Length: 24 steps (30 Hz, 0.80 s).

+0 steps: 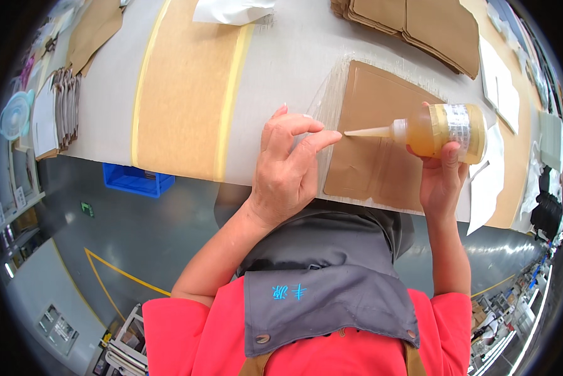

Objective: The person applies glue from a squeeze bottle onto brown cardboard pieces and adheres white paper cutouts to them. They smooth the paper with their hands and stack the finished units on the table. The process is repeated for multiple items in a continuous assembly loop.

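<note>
In my right hand (442, 185) I hold a clear squeeze bottle (427, 131) of amber liquid, lying on its side with its long pale nozzle pointing left. Under the nozzle is a flat brown leather-like panel (363, 166) at the table's front edge. My left hand (286, 166) is raised at the panel's left side, fingers bent and apart, holding nothing I can see. Its index fingertip comes close to the nozzle tip; whether they touch I cannot tell. Behind that hand, a streaked, dried-looking film (331, 88) borders the panel.
A stack of brown panels (413, 25) sits at the far right, with white sheets (491, 175) near the right edge. A tan strip with yellow borders (181, 94) crosses the table. More stacked pieces (59, 109) stand at left; a blue crate (137, 180) is below the edge.
</note>
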Available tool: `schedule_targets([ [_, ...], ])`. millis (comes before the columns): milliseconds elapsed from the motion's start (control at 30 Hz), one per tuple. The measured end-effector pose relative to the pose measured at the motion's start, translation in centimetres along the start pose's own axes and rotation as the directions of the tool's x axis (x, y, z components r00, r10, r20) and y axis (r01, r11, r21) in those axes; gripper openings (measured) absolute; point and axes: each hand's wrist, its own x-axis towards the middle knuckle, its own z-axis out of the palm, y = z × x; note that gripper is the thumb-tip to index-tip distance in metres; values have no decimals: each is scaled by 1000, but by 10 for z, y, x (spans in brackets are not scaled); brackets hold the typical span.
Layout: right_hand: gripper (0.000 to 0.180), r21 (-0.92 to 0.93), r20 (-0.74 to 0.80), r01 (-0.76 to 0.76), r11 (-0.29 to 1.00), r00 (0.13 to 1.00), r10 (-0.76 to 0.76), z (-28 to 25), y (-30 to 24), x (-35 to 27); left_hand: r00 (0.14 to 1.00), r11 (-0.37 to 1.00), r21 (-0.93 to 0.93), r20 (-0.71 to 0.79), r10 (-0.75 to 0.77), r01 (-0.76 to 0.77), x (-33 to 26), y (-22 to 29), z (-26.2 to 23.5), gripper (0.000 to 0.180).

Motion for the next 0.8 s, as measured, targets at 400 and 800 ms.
schedule_targets([
  [400, 93, -59, 42, -45, 997, 998, 47, -4, 4, -57, 1000, 1000, 9, -3, -3, 3, -2, 0, 1, 46],
  [800, 104, 113, -202, -25, 993, 978, 48, -34, -4, -86, 999, 998, 50, 29, -25, 23, 0, 3, -1, 46],
])
